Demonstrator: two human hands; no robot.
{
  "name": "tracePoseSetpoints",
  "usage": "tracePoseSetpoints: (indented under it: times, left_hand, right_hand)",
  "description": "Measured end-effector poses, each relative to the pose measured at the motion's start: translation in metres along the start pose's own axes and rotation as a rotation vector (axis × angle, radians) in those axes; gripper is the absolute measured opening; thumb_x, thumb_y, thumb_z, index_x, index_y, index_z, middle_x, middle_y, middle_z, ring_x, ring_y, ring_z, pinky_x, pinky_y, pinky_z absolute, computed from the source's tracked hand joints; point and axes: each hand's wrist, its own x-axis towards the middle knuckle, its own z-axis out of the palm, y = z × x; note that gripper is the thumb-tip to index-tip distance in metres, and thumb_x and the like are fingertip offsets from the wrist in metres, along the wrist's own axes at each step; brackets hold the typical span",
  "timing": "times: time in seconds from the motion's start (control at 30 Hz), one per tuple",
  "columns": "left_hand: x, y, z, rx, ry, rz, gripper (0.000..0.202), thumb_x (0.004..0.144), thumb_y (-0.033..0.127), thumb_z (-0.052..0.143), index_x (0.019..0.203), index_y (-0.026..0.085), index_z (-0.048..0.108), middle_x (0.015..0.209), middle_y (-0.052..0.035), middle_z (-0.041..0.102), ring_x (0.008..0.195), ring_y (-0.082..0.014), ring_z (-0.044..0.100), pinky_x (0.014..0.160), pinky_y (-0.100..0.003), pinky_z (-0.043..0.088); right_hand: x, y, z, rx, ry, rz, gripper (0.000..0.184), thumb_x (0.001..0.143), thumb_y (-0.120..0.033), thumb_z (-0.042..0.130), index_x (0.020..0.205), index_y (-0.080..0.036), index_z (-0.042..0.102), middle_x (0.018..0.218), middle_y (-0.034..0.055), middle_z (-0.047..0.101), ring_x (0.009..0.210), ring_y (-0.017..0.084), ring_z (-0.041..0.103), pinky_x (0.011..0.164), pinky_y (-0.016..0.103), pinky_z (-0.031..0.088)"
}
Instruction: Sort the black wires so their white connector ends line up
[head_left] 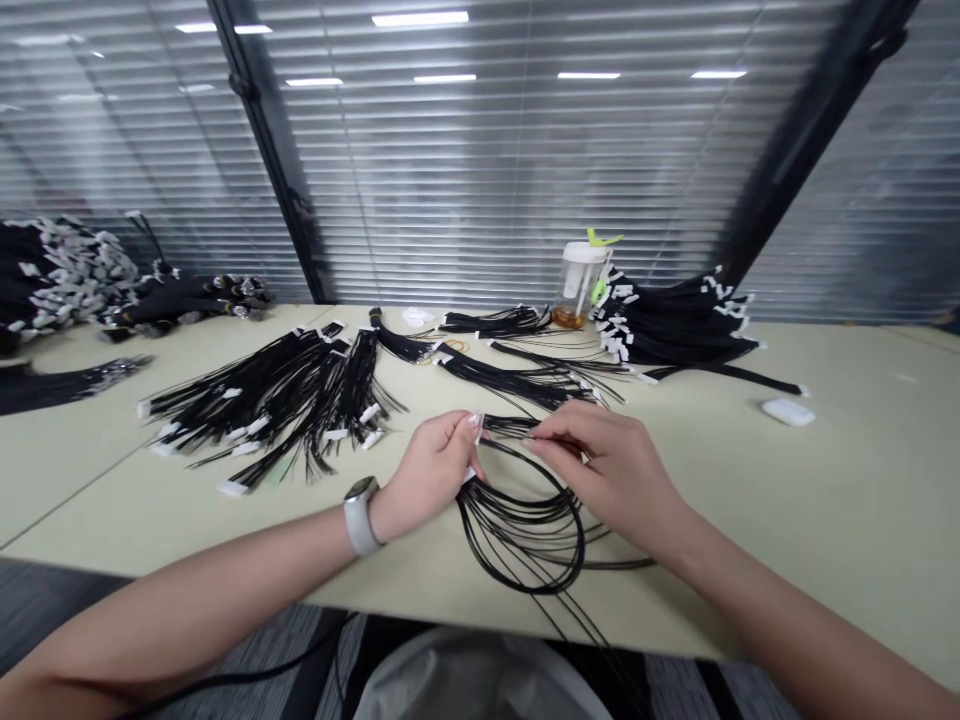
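Observation:
My left hand, with a watch on its wrist, pinches a small white connector between thumb and fingers. Several thin black wires run from that connector toward my right hand. The thumb and fingertips of the right hand are pressed together on the black wires, just right of the connector; how many they grip is too small to tell. Below both hands hangs a looped bundle of black cable, its loose strands crossing the table's front edge. A second white connector shows beneath my left fingers.
Black wire bundles with white connectors spread left of my hands, and more wires lie behind them. Large cable piles stand at far left and back right, beside a clear cup. A white object lies at right.

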Motion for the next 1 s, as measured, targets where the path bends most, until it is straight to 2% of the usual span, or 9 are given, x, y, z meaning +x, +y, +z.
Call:
tracePoseSetpoints:
  times: [0.1,0.4,0.6,0.87,1.0]
  left_hand:
    - [0.0004,0.0001,0.0002,-0.011,-0.012,0.012,0.047,0.088,0.04,0.035,0.053,0.014,0.052,0.047,0.0022,0.052,0.045,-0.0073,0.042,0.049,-0.019,0.034]
    - [-0.0017,-0.0014,0.002,-0.007,-0.024,-0.004,0.046,0.088,0.042,0.034,0.058,0.013,0.054,0.049,0.0021,0.053,0.046,-0.0073,0.043,0.05,-0.019,0.035]
    - [-0.002,0.0,0.001,-0.005,-0.021,0.009,0.048,0.088,0.041,0.033,0.055,0.013,0.053,0.048,0.002,0.051,0.047,-0.007,0.045,0.052,-0.018,0.036]
    - [-0.001,-0.0015,0.002,-0.011,-0.026,0.0,0.047,0.088,0.042,0.033,0.056,0.013,0.053,0.048,0.0024,0.051,0.046,-0.0069,0.043,0.05,-0.018,0.034]
    - [-0.001,-0.0018,0.0021,-0.021,-0.035,-0.021,0.047,0.088,0.043,0.034,0.056,0.014,0.053,0.049,0.0024,0.051,0.047,-0.0075,0.044,0.05,-0.019,0.034]
  right_hand:
    - [-0.0002,-0.0042,0.0023,-0.051,0.002,-0.026,0.012,0.079,-0.016,0.055,0.068,-0.017,0.06,0.064,-0.001,0.057,0.057,0.008,0.05,0.053,0.021,0.037]
    - [-0.0024,-0.001,0.0065,-0.12,0.01,-0.127,0.011,0.077,-0.011,0.054,0.069,-0.015,0.059,0.065,-0.0004,0.058,0.059,0.008,0.05,0.054,0.019,0.036]
    - [-0.0029,-0.0002,0.0047,-0.138,0.002,-0.196,0.01,0.076,-0.009,0.054,0.07,-0.014,0.06,0.067,0.0002,0.059,0.06,0.008,0.052,0.056,0.019,0.037]
    - [-0.0043,0.002,0.0058,-0.172,0.011,-0.22,0.01,0.078,-0.011,0.053,0.072,-0.015,0.06,0.068,0.0004,0.059,0.061,0.009,0.053,0.056,0.02,0.039]
    - [-0.0065,0.0033,0.0055,-0.199,-0.034,-0.282,0.015,0.082,-0.013,0.049,0.074,-0.016,0.061,0.072,0.0027,0.061,0.066,0.01,0.055,0.06,0.021,0.042]
